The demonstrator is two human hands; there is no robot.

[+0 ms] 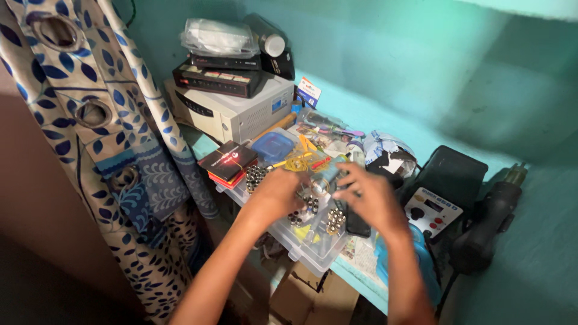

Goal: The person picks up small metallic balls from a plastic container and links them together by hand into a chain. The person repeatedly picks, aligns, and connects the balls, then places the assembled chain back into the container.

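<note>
Both hands over clear compartment box (pixel 313 256) of small metal parts, left hand (pixel 278 194) and right hand (pixel 368 197) grip unclear, soldering station (pixel 435 207) right of box

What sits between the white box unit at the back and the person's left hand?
In the head view, a small black box with red edges lies between the white unit and the left hand, beside a blue lid.

A patterned blue-and-white curtain with metal eyelets (pixel 114 138) hangs far left of the grip, a cream box-shaped power unit (pixel 232 111) stands behind it, and a dark soldering station with red knobs (pixel 442 189) sits just right.
</note>
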